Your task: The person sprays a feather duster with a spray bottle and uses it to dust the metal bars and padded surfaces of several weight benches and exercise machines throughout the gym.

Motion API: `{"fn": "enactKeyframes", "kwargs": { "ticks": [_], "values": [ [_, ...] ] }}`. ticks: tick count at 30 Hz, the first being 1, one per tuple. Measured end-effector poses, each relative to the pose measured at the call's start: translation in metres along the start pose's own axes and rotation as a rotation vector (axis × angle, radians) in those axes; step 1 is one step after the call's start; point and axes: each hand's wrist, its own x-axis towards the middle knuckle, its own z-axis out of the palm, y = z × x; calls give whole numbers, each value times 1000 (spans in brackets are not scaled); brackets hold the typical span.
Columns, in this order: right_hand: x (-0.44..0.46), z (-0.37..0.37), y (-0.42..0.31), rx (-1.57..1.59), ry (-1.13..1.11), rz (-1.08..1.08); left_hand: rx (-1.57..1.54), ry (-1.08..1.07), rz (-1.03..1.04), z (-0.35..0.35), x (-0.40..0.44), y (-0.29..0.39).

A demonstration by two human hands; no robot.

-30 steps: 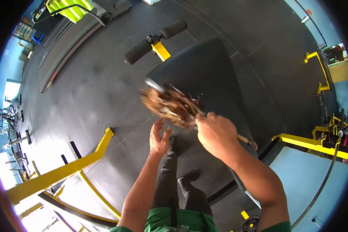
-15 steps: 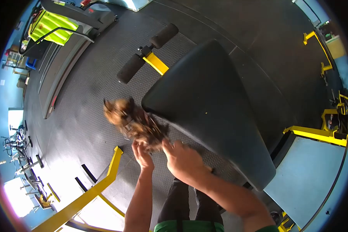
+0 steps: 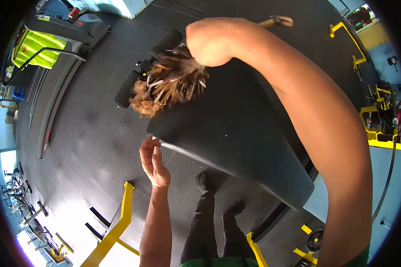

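A feather duster (image 3: 176, 82) with brown and tan feathers hangs over the narrow end of a black padded bench (image 3: 227, 129). My right hand (image 3: 211, 42) is wrapped round it where the feathers meet the handle. The wooden handle (image 3: 269, 22) sticks out past my forearm, with a loop at its tip. Behind the feathers are the bench's black foam rollers (image 3: 127, 89), partly covered. My left hand (image 3: 154, 162) is empty, its fingers loosely apart, just off the bench's near edge.
A treadmill (image 3: 60, 89) with a bright yellow-green cloth (image 3: 35, 49) over it stands at the left. Yellow metal frames (image 3: 116, 229) are at the lower left and along the right wall. A weight plate (image 3: 314, 240) sits at the lower right. Black textured matting (image 3: 107, 129) covers the floor.
My right hand has carried the feather duster up and away from me, over the bench end. My left hand has come off the duster and opened. The view has shifted slightly.
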Motion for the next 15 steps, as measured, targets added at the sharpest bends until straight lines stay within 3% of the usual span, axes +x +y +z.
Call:
{"fn": "enactKeyframes", "kwargs": {
  "ticks": [2, 5, 7, 10, 15],
  "values": [
    [16, 30, 50, -20, 19, -63, -9, 8, -8, 1, 3, 2],
    [-6, 73, 114, 219, 197, 412, -43, -22, 17, -4, 2, -1],
    [-34, 73, 115, 177, 185, 644, -49, -41, 14, -7, -2, -6],
    [-78, 109, 130, 360, 282, 589, -53, -53, -47, -10, -10, -9],
    [-190, 176, 153, 340, -96, 770, -73, -131, -56, -6, -17, -8]
  ]
}}
